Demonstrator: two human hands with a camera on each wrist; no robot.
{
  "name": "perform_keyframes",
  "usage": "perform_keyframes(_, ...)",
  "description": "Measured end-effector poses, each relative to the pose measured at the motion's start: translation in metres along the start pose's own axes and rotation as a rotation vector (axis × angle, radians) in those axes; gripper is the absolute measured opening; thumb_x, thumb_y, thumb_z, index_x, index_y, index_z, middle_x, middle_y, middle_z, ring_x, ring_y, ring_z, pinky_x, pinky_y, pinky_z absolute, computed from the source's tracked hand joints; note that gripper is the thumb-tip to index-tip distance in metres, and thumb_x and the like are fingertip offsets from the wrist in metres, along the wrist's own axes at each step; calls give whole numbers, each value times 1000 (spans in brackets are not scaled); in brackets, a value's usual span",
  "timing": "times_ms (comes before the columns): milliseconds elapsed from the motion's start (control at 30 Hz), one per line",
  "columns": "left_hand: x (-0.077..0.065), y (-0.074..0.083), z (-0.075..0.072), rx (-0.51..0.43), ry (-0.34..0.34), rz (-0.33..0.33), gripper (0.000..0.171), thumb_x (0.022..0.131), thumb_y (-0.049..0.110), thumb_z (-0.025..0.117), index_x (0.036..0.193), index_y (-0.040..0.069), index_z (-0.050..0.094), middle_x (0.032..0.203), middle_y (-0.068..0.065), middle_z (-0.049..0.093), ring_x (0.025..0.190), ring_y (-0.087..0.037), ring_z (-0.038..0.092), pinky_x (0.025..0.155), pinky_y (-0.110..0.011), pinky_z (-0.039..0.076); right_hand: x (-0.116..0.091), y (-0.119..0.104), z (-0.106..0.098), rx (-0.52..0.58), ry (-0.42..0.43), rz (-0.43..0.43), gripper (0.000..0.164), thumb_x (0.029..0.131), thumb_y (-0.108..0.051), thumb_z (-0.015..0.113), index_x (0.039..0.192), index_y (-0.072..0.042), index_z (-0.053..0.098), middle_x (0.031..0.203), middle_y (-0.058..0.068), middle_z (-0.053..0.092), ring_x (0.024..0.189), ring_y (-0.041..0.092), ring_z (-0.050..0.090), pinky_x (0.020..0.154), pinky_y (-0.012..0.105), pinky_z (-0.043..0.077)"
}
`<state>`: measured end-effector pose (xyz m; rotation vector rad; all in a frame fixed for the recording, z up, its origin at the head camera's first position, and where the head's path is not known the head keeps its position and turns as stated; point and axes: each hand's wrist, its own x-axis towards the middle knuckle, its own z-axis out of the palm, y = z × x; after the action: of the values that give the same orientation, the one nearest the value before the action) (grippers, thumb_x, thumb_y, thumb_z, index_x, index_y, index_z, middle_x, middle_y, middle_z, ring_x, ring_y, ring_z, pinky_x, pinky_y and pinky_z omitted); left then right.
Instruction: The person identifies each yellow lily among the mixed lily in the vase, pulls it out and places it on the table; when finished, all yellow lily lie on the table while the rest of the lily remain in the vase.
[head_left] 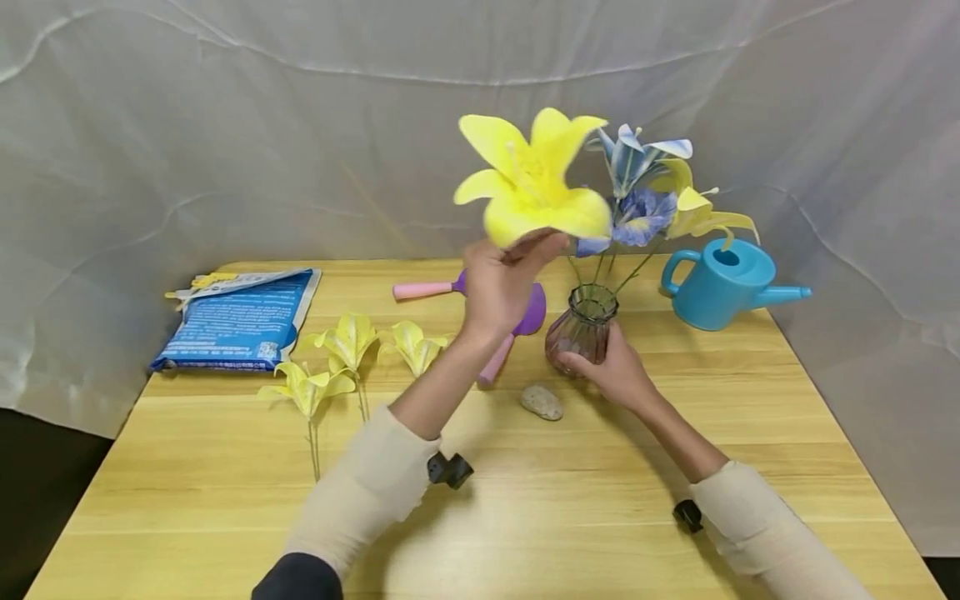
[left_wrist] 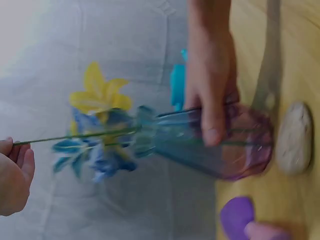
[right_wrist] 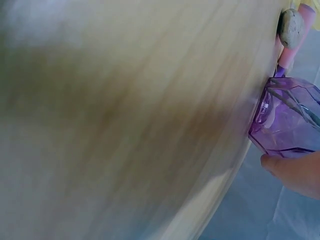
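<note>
My left hand [head_left: 498,290] pinches a yellow artificial lily [head_left: 534,179] just below its bloom, raised above the table left of the vase. In the left wrist view its green stem [left_wrist: 50,138] runs from my fingers towards the vase's mouth; whether the tip is inside, I cannot tell. My right hand [head_left: 618,373] grips the lower side of a purple glass vase [head_left: 573,340], thumb across the front. Standing in the vase are a pale blue lily [head_left: 630,162], a blue-violet flower [head_left: 647,215] and another yellow lily [head_left: 701,215].
Several yellow lilies [head_left: 307,392] lie at left, near a blue printed bag [head_left: 232,325]. Pink-handled purple shovels [head_left: 532,310] lie behind my left forearm, partly hidden. A stone [head_left: 542,402] sits before the vase; a blue watering can [head_left: 712,287] stands at back right.
</note>
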<state>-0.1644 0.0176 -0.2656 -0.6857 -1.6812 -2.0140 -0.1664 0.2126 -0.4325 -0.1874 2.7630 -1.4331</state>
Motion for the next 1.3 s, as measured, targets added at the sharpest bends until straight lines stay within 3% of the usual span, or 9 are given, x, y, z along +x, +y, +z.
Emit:
perform_keyframes(100, -2, 17, -17, -26, -28, 37, 15, 77, -11, 60, 90, -17, 59, 84, -28, 61, 74, -34, 62, 65, -34, 53, 0, 0, 1, -5, 5, 3, 91, 72, -50, 65, 139, -21, 12, 131, 13, 36, 115, 30, 40, 89, 46, 40)
perform_keyframes(300, -13, 38, -65, 37, -110, 26, 10, 78, -10, 58, 85, -17, 59, 79, -26, 62, 71, -30, 63, 65, -37, 53, 0, -1, 1, 15, -4, -3, 89, 73, -49, 65, 139, -22, 11, 131, 13, 35, 117, 29, 39, 88, 45, 41)
perform_keyframes(400, -25, 44, -92, 86, -131, -68, 11, 79, -8, 58, 87, -16, 59, 81, -24, 63, 72, -28, 64, 68, -37, 53, -1, -1, 0, 10, 0, -5, 90, 73, -48, 65, 139, -22, 10, 134, 14, 32, 119, 30, 35, 91, 46, 38)
perform_keyframes(633, -69, 37, -154, 300, -176, -428, 14, 84, 2, 57, 93, -8, 60, 86, -19, 63, 75, -22, 63, 69, -31, 53, -1, -3, -1, 5, -1, -4, 91, 73, -48, 65, 140, -19, 10, 134, 16, 32, 120, 32, 35, 91, 47, 37)
perform_keyframes(833, -110, 20, -196, 358, -257, -611, 19, 84, 14, 59, 92, -2, 61, 86, -15, 63, 76, -24, 62, 70, -30, 52, -1, -2, 1, 5, -4, -6, 92, 73, -48, 65, 140, -19, 10, 132, 15, 33, 117, 30, 37, 88, 45, 40)
perform_keyframes(1067, -148, 3, -213, 271, -341, -773, 21, 83, 6, 58, 95, -11, 55, 88, -26, 59, 79, -33, 61, 70, -34, 52, -1, -2, 0, 15, -2, -2, 93, 72, -47, 66, 140, -15, 11, 133, 17, 33, 119, 33, 35, 91, 47, 37)
perform_keyframes(1300, -165, -14, -212, 300, -347, -873, 18, 83, 0, 56, 96, -12, 53, 87, -27, 58, 79, -36, 60, 68, -36, 52, -1, -2, -1, 11, 0, -5, 94, 72, -47, 66, 140, -16, 9, 134, 17, 31, 121, 34, 33, 93, 49, 35)
